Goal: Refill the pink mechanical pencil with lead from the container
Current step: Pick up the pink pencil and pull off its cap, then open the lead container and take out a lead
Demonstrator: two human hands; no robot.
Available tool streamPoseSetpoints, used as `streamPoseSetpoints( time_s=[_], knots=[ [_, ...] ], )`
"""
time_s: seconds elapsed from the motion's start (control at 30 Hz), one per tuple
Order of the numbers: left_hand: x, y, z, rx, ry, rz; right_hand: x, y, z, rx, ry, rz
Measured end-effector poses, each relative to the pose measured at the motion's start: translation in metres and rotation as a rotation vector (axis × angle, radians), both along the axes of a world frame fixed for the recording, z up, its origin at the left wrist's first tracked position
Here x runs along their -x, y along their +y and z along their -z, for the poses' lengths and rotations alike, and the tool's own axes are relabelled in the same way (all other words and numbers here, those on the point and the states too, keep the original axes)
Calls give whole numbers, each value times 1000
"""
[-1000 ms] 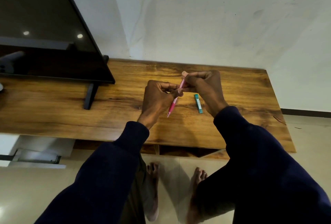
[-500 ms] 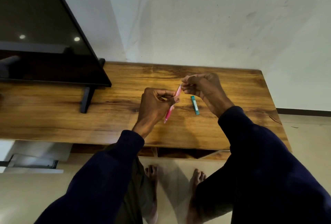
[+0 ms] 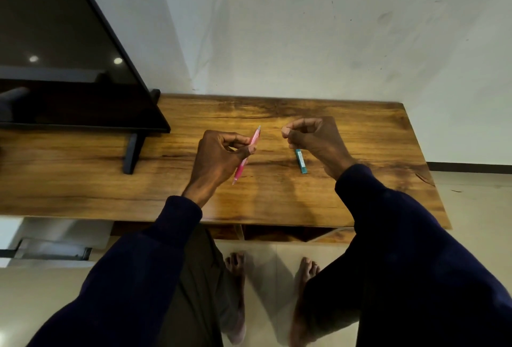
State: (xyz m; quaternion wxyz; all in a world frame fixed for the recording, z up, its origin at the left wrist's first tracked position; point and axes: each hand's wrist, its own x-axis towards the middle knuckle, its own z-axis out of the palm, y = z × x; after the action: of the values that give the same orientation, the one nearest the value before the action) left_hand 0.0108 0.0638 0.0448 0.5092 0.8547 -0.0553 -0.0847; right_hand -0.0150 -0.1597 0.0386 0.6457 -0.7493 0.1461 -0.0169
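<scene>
Drawn aside since earlier, the right hand (image 3: 310, 136) pinches something unseen, probably the cap; the left hand (image 3: 219, 155) grips the slim pink plastic mechanical pencil (image 3: 246, 154) tilted, open end up for lead from the small teal plastic container (image 3: 301, 161) lying untouched on the wooden table (image 3: 360, 180).

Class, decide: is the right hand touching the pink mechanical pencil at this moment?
Apart. The head view shows bare wooden table between the right hand and the pink mechanical pencil, which only the left hand grips.

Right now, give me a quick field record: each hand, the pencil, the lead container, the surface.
left hand: grip shut on the pink pencil, held tilted above the table
right hand: fingertips pinched together, apart from the pencil; whether it holds something is too small to tell
lead container: teal, lying flat on the table, partly under the right hand
table: wooden, TV at left
</scene>
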Motion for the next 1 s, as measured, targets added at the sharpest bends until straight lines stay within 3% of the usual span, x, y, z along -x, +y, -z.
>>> streamPoseSetpoints(
  time_s=[0.33,0.53,0.73,0.87,1.0],
  knots=[
    [-5,3,20,-151,25,35,-42,16,40,555,120,-138],
    [-7,1,28,-152,56,35,-41,17,58,670,59,-148],
    [-8,-1,33,-165,69,25,-32,14,55,653,-61,-111],
    [-8,-3,33,-176,61,30,-29,16,42,484,-156,-127],
    [-7,-6,33,-173,59,35,-28,21,34,314,-129,-179]
  ],
)
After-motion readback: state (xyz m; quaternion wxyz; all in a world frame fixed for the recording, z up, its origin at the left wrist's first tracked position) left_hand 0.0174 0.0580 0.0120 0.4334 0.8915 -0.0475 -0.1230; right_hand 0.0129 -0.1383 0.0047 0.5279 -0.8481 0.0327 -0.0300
